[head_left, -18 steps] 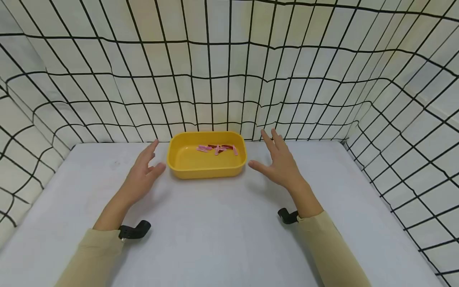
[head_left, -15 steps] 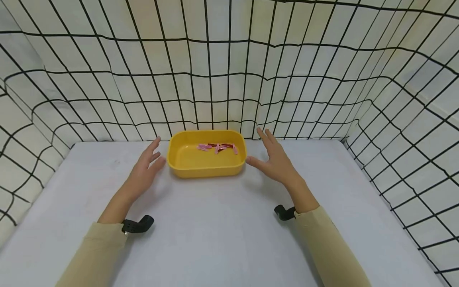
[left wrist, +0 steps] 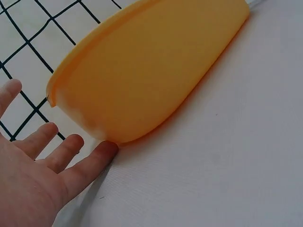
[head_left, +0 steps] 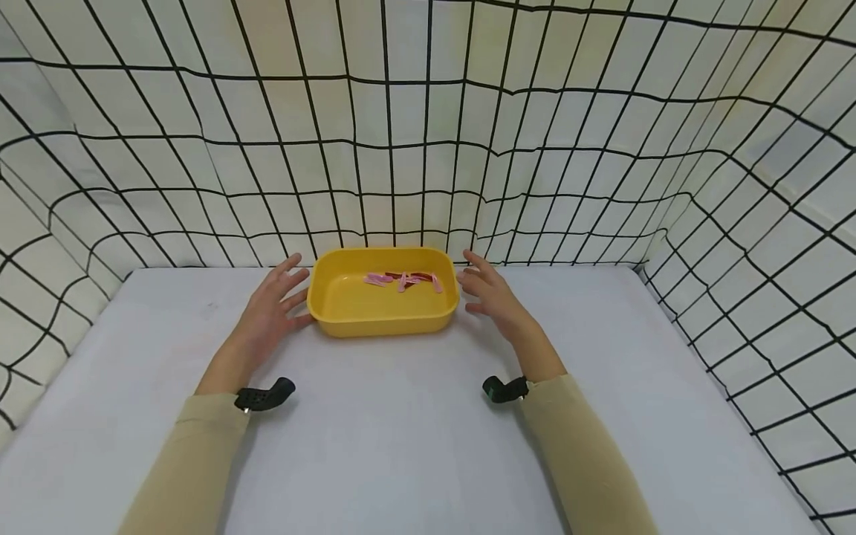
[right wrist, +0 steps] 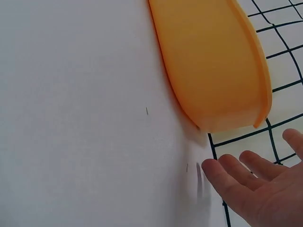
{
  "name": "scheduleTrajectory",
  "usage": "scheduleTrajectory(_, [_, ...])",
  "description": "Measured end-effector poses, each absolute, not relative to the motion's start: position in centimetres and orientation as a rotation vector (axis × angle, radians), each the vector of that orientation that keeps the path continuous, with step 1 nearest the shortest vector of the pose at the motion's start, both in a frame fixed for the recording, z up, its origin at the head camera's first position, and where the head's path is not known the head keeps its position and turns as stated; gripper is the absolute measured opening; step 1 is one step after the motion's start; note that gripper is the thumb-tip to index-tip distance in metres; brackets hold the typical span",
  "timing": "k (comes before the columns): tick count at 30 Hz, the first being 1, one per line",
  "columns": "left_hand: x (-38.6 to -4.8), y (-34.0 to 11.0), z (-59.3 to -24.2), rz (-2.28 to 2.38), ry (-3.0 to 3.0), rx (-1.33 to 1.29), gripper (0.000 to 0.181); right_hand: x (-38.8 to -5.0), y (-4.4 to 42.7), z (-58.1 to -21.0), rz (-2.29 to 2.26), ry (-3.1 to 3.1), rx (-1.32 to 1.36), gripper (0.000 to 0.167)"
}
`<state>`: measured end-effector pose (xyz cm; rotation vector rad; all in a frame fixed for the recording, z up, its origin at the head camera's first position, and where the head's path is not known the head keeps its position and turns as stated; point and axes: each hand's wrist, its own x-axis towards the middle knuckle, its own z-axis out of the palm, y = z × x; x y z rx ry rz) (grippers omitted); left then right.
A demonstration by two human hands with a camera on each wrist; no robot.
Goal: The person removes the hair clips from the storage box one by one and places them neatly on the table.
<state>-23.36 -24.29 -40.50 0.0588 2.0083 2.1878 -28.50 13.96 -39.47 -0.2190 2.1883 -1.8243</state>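
A yellow plastic tub (head_left: 374,327) stands at the back middle of the white table. Several small slim pink pieces (head_left: 401,282) and dark red pieces (head_left: 421,276) lie in it, their kind too small to tell. At its left end is my left hand (head_left: 264,319), fingers extended; one fingertip meets the tub's lower edge in the left wrist view. My right hand (head_left: 498,301) is by the right end with its fingers spread. In the right wrist view a small gap separates those fingertips (right wrist: 211,166) from the tub (right wrist: 218,66).
A black wire grid (head_left: 408,145) over white sheeting rises just behind the tub and along both sides. The white table surface (head_left: 394,431) stretches in front. Each wrist wears a black camera (head_left: 267,395).
Both hands have moved inward to the tub's two ends, and their fingers have turned more toward it. The tub and its pieces stay in place.
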Motion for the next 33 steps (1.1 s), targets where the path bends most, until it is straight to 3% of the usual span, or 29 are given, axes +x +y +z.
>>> scheduleTrajectory(33, [-24.5, -25.3, -41.7, 2.067, 1.929, 0.037, 0.060, -29.7, 12.7, -40.6, -1.838, 2.046, -0.091, 0.063])
